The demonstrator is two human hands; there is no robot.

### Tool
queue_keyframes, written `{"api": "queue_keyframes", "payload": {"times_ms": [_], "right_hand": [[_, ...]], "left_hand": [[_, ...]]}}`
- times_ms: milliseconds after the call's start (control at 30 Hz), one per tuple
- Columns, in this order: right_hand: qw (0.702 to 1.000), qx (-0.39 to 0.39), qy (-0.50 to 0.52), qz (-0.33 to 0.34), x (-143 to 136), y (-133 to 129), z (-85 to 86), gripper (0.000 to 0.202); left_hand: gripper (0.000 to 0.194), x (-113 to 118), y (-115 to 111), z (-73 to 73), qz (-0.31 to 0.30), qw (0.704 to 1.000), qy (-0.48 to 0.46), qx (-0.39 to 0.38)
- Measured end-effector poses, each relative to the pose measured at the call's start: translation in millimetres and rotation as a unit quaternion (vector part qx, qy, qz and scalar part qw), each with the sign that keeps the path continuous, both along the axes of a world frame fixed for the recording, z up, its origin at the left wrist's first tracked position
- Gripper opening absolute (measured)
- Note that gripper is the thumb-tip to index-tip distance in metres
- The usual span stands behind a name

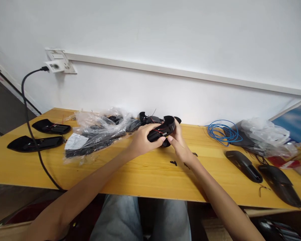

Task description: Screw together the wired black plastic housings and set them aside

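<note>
A black curved plastic housing (158, 134) with thin red wires is held between both hands above the wooden table. My left hand (143, 140) grips its left end, thumb on the near side. My right hand (178, 142) closes round its right end, with the thumb near the lower edge. Behind the housing sit more black curved parts (152, 118), partly hidden by it and my hands. Small black pieces (173, 163) lie on the table just in front of my right hand.
Clear plastic bags of black parts (102, 129) lie left of centre. Two black shells (51, 127) and a black cable (27, 117) are further left. At the right are a blue cable coil (222, 132), two closed black housings (243, 165) and white plastic bags (264, 132).
</note>
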State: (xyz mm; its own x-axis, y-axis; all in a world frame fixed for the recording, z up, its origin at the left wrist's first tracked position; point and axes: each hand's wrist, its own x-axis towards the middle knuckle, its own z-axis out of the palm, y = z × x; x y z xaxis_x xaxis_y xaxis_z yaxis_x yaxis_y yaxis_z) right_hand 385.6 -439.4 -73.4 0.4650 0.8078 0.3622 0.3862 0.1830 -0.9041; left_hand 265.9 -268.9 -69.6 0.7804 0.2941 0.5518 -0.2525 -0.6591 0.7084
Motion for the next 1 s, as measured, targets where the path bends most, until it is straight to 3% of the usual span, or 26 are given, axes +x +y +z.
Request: {"api": "queue_keyframes", "payload": {"times_ms": [67,167,333,433,567,733,867,1000], "right_hand": [[0.999,0.009,0.038,-0.031,-4,4,-0.7,0.083],[0.992,0.039,0.094,-0.078,-7,12,-1.9,0.080],[0.961,0.107,0.225,-0.120,13,15,9.2,0.073],[0.946,0.159,0.185,-0.215,42,-1,27.9,0.064],[0.913,0.177,0.088,-0.356,88,-64,58.8,0.058],[0.861,0.097,-0.011,-0.499,109,-186,85.9,0.055],[0.838,-0.084,-0.112,-0.528,85,-252,70.9,0.061],[0.814,-0.239,-0.221,-0.480,58,-261,30.5,0.062]], "left_hand": [[0.047,0,-3,-2.0,-0.014,0.999,0.015,-0.039],[0.053,-2,-4,-3.7,-0.030,0.999,0.017,-0.021],[0.058,-6,9,-13.0,-0.020,0.996,0.006,0.084],[0.067,-5,16,-23.7,-0.011,0.980,0.068,0.188],[0.069,2,15,-35.0,-0.030,0.950,0.157,0.269],[0.057,10,14,-41.2,-0.020,0.940,0.186,0.284],[0.049,12,16,-43.6,0.002,0.941,0.181,0.285],[0.046,11,16,-43.6,0.016,0.945,0.175,0.276]]}}
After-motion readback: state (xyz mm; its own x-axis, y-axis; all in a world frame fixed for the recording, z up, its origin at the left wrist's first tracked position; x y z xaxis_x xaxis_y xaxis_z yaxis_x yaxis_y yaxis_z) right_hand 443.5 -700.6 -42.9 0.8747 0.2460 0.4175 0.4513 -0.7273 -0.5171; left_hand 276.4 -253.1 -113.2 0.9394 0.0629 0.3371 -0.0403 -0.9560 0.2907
